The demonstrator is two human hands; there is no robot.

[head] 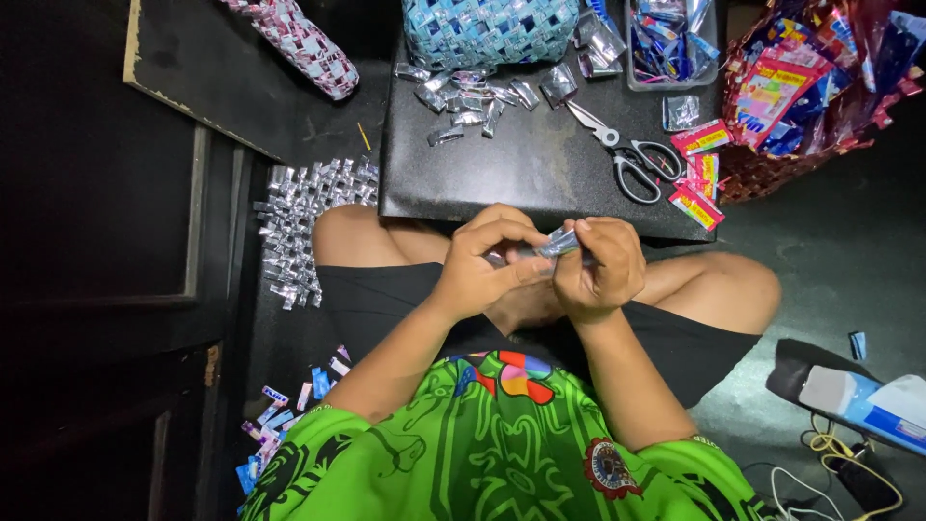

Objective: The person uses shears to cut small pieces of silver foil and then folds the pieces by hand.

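Observation:
My left hand (pixel 487 260) and my right hand (pixel 600 268) meet above my crossed legs, both pinching one small folded silver foil strip (pixel 558 242). The strip pokes out between my thumbs and fingers. Just beyond my hands lies a black board (pixel 521 169) with a heap of folded silver foil pieces (pixel 473 96) near its far edge. Black-handled scissors (pixel 632 154) lie on the board to the right.
A blue-and-silver woven basket (pixel 482 29) stands at the board's far edge, beside a clear tray of wrappers (pixel 670 43). A red woven basket of colourful wrappers (pixel 810 87) sits at right. A woven silver foil mat (pixel 304 227) and loose blue pieces (pixel 280 425) lie on the floor at left.

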